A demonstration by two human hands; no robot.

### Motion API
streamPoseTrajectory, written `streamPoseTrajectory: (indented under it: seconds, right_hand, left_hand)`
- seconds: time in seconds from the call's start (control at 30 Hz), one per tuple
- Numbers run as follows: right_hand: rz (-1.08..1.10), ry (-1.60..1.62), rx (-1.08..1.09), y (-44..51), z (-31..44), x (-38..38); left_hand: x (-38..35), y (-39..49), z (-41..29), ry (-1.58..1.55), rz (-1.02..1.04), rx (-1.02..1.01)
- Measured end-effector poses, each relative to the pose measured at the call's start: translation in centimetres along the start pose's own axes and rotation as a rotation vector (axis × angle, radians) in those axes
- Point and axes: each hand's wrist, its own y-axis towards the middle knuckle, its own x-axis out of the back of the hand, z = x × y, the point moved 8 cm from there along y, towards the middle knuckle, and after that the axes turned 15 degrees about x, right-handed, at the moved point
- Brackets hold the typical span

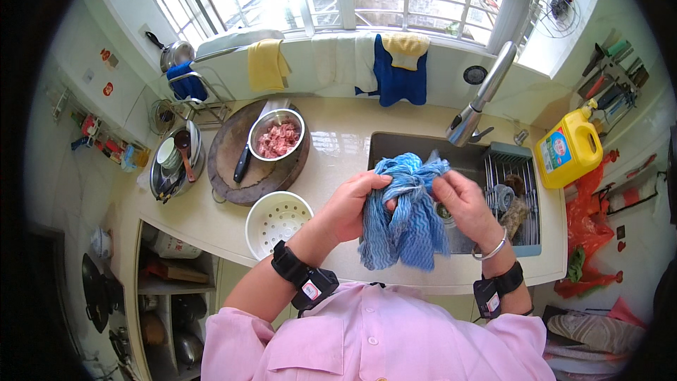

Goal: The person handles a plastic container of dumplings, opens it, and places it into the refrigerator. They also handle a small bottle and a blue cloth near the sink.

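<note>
A blue cloth with a wavy pattern [404,211] is bunched up between my hands, over the front edge of the kitchen sink [407,143]. On its left side, my left hand [351,206] grips it, and a fingertip shows among the folds. My right hand [465,203] pinches a gathered end of the cloth at the upper right. Its lower ends hang loose in front of the counter edge. Part of the sink basin is hidden behind the cloth and hands.
A steel bowl of cut raw meat [277,137] and a black-handled knife [242,164] rest on a round chopping board [225,137]. Nearby stands a white perforated basket [275,217]. The faucet [484,95] rises behind the sink, with a yellow detergent jug [568,145] at its right.
</note>
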Motion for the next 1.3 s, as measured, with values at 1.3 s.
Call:
streamPoseTrajectory:
  seconds: [1.3]
  right_hand:
    - [0.137,-0.358,0.217,0.1,3.0,-1.6]
  left_hand:
    - [1.5,0.7,1.4,0.751,-0.319,-0.162]
